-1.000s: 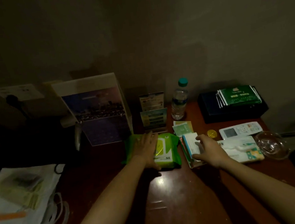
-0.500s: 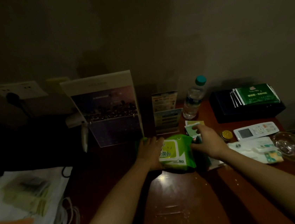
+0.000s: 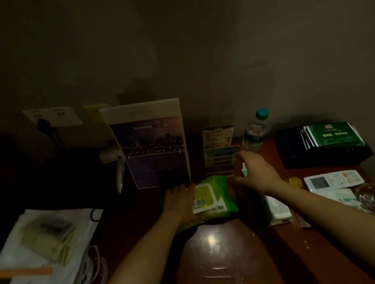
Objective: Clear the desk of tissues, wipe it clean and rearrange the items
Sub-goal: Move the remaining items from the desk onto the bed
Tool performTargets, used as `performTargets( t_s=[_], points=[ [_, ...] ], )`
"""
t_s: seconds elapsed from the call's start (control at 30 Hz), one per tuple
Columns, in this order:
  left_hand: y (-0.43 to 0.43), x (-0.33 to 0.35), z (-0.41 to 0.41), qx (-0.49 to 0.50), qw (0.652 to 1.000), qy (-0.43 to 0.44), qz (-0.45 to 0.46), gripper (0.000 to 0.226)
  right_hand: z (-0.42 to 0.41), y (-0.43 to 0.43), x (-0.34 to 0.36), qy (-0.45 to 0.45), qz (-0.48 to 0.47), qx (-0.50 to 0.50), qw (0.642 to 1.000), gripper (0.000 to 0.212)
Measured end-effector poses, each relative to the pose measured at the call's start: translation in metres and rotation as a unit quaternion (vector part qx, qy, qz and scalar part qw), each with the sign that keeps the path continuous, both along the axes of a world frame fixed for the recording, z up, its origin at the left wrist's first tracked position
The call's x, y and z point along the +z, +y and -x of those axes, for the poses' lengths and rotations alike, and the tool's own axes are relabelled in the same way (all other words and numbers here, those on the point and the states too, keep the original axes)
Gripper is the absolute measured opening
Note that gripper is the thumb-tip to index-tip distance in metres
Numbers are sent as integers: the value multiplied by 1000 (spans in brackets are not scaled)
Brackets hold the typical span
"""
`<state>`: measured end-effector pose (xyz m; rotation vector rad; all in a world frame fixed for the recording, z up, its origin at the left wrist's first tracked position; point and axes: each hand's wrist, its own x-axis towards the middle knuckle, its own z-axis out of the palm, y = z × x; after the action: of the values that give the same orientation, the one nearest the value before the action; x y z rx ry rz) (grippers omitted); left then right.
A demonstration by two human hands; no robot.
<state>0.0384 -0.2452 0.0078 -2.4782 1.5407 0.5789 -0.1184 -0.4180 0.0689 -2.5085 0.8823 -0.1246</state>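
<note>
With my left hand [image 3: 180, 204] flat on the wipes pack [image 3: 214, 199], I should gently set down the small packet [image 3: 244, 170] my right hand [image 3: 256, 171] pinches, not bumping the bottle [image 3: 254, 134].

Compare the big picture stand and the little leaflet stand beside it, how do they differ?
The big picture stand is far taller and wider than the little leaflet stand. The big one shows a night city photo above a purple panel; the little one shows stacked coloured panels. Both stand upright at the back of the desk, facing the camera.
</note>
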Motion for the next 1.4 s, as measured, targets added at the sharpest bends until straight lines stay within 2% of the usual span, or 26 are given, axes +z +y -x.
performTargets(
  t_s=[0.13,0.33,0.57,0.67,0.8,1.0,1.2,1.4],
  points=[
    [-7,-2,-3,8,999,34,-17,111,-15,-7,5,-1,100,45,994,71],
    [-17,-16,-8,-7,998,56,-18,120,-50,-31,1,14,90,99,991,98],
    [-21,-26,-18,-23,998,63,-2,112,-76,-60,-15,49,122,128,983,104],
    [-21,-27,-18,-30,998,56,-9,111,-85,-70,-16,53,163,132,976,104],
    [-22,-28,-18,-26,998,59,-15,113,-93,-72,-13,67,157,122,978,91],
    [-20,-28,-18,-26,998,62,-8,112,-84,-61,-14,83,71,125,986,36],
    [-19,-27,-16,-16,997,70,-6,110,-67,-51,-17,19,95,100,990,29],
    [-14,-26,-10,-14,998,53,7,106,-53,-47,-5,-43,89,54,994,31]
  ],
)
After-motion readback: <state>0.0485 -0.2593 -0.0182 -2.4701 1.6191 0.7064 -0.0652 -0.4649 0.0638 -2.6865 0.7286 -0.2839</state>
